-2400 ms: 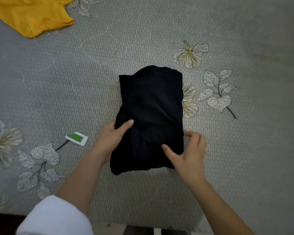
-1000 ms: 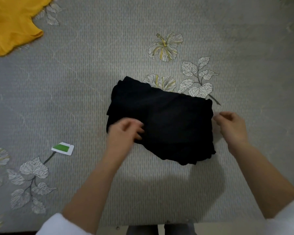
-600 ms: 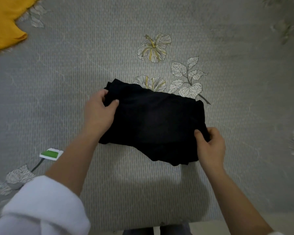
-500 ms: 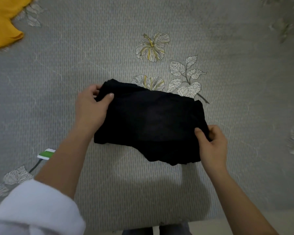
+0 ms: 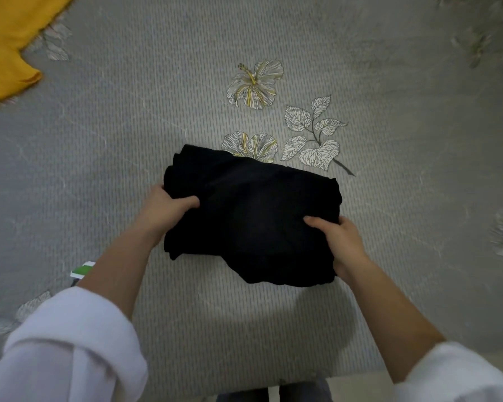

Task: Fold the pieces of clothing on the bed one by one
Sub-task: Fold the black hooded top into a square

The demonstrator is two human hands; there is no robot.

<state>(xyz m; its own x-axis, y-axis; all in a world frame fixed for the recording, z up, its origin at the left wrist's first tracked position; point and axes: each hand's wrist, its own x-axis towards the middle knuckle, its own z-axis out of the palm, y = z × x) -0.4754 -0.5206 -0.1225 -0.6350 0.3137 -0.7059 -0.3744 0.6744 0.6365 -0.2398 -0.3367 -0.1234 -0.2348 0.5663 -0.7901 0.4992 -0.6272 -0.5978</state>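
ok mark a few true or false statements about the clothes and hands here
1. The left hand and the right hand both grip the black garment. True.
2. The yellow garment lies at the near right edge of the bed. False: it lies at the far left corner of the view.
3. The black garment is spread out flat in a single layer. False: it is folded into a compact bundle.
4. A small green and white card lies on the bed cover beside the left forearm. True.
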